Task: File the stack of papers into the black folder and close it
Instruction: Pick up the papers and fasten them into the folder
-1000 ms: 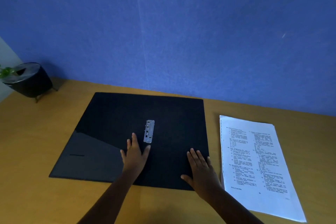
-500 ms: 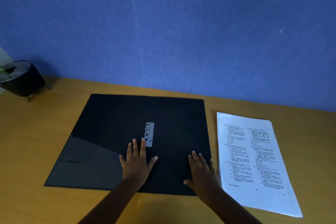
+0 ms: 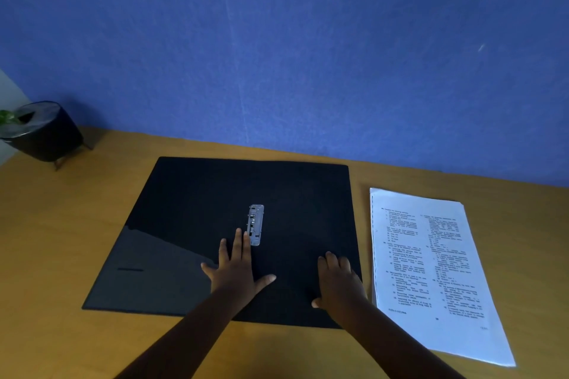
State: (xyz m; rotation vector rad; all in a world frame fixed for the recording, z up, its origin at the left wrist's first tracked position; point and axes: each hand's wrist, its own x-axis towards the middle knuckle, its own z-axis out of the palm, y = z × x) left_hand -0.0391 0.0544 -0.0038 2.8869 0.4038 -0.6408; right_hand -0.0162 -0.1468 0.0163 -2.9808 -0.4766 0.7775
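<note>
The black folder (image 3: 191,203) lies spread open and flat on the wooden desk, with a silver metal clip (image 3: 256,224) at its middle fold. My left hand (image 3: 236,271) rests flat on the folder just below the clip, fingers spread, its fingertips beside the clip's lower end. My right hand (image 3: 338,281) presses flat on the folder's right half near its right edge, holding nothing. The stack of printed white papers (image 3: 431,271) lies on the desk right of the folder, a narrow strip of desk between them.
A black plant pot (image 3: 43,132) on small legs stands at the far left, a green leaf poking out. A blue wall (image 3: 308,55) rises along the back edge of the desk (image 3: 61,224).
My left hand slid a little forward toward the clip and its thumb spread out. My right hand stayed on the folder's right half, and the view shifted slightly.
</note>
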